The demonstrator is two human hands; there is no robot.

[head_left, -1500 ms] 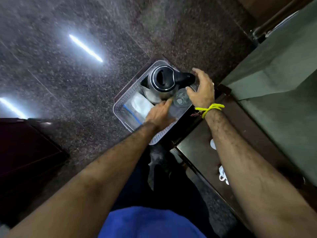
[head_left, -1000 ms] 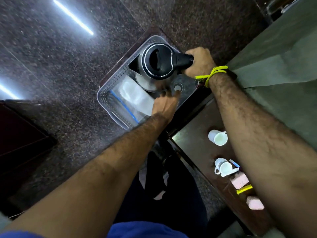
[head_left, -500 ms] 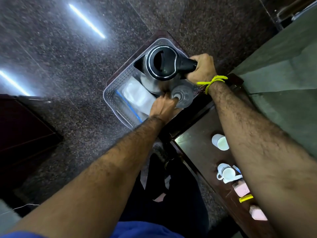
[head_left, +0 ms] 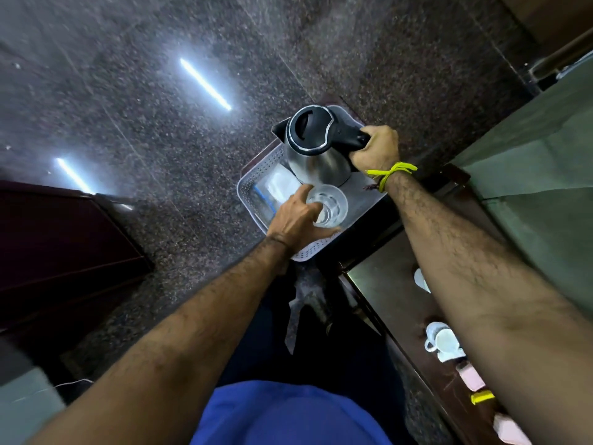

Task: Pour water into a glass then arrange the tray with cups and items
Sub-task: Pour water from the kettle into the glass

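A steel kettle (head_left: 316,155) with a black lid hangs raised above the grey perforated tray (head_left: 256,184). My right hand (head_left: 375,149), with a yellow wrist band, grips its black handle. My left hand (head_left: 296,216) holds a clear glass (head_left: 330,205), lifted upright over the tray's near half. The kettle's spout points away to the left, apart from the glass. A flat clear packet with a blue edge (head_left: 276,191) lies in the tray, partly hidden by my left hand.
The tray sits on a dark surface at the corner of a dark wooden table (head_left: 385,284). On that table stand two white cups (head_left: 441,340) (head_left: 420,279), pink packets (head_left: 470,379) and a yellow item (head_left: 481,396). A polished granite floor lies beyond.
The kettle has risen off the tray in my right hand. My left hand has taken the glass and lifted it, now upright, toward me.
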